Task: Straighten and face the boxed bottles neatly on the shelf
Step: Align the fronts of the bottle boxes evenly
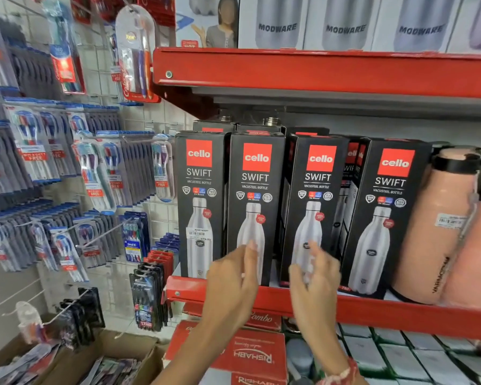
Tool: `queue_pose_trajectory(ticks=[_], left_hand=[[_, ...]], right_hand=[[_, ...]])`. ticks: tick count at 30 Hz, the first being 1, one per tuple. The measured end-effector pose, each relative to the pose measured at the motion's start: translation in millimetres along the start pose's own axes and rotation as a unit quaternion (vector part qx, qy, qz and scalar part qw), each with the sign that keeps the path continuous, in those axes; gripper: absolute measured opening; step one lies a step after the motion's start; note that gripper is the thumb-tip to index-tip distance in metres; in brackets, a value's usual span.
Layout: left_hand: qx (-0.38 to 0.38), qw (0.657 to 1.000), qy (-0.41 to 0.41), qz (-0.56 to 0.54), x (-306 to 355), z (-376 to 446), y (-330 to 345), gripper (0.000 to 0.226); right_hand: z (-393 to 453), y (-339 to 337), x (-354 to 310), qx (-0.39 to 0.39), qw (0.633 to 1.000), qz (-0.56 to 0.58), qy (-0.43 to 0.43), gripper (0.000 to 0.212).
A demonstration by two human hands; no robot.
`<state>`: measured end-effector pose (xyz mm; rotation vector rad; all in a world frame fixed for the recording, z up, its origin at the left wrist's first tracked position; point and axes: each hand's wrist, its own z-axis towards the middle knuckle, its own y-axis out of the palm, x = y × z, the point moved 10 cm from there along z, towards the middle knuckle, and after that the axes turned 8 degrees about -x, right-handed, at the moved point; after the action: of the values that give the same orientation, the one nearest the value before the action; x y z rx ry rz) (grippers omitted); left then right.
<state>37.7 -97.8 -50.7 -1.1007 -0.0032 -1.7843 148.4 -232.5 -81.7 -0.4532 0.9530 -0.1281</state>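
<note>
Several black "cello SWIFT" bottle boxes stand upright in a front row on the red shelf (pixel 400 312). The leftmost box (pixel 199 190) and the second box (pixel 256 184) stand close together. The third box (pixel 315 190) is turned slightly, with a gap to the fourth box (pixel 386 207); more boxes stand behind in that gap. My left hand (pixel 233 279) is raised in front of the second box's lower part, fingers apart, holding nothing. My right hand (pixel 314 279) is blurred before the third box's lower front, fingers loosely spread, empty.
Peach bottles (pixel 439 226) stand unboxed right of the row. A red upper shelf (pixel 317 70) carries white Modware boxes. Toothbrush packs (pixel 67 162) hang on a wire grid at left. Red Rishabh boxes (pixel 250 354) and a cardboard carton (pixel 117 354) lie below.
</note>
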Motion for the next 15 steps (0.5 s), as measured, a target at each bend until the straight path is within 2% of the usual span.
queue_pose_trajectory(ticks=[1, 3, 5, 7, 9, 12, 15], left_hand=[[-0.039, 0.998, -0.009, -0.042, 5.0, 3.2, 17.4, 0.054], [-0.14, 0.986, -0.04, -0.085, 11.1, 4.8, 61.1, 0.043], [-0.195, 0.972, -0.076, -0.107, 7.4, 4.7, 97.4, 0.061], [-0.198, 0.965, -0.117, -0.126, -0.7, 4.5, 114.5, 0.07], [-0.166, 0.967, -0.138, -0.136, -7.5, 4.5, 117.1, 0.07], [-0.114, 0.972, -0.146, -0.145, -12.3, 1.4, 107.2, 0.068], [-0.098, 0.976, -0.128, -0.144, -8.6, -8.2, 96.9, 0.07]], right_hand=[[5.8, -9.6, 6.2, 0.019, 1.0, 0.0, 0.007, 0.058], [17.7, -15.2, 18.9, -0.001, 1.0, 0.004, 0.019, 0.067], [25.2, -5.9, 31.8, -0.071, 0.996, 0.042, 0.035, 0.074], [25.2, 3.7, 40.8, -0.133, 0.988, 0.063, 0.048, 0.077], [22.8, 6.9, 45.8, -0.162, 0.985, 0.037, 0.05, 0.076], [15.9, 5.9, 46.8, -0.172, 0.984, -0.014, 0.038, 0.076], [1.4, 3.4, 40.6, -0.18, 0.983, -0.03, 0.006, 0.079]])
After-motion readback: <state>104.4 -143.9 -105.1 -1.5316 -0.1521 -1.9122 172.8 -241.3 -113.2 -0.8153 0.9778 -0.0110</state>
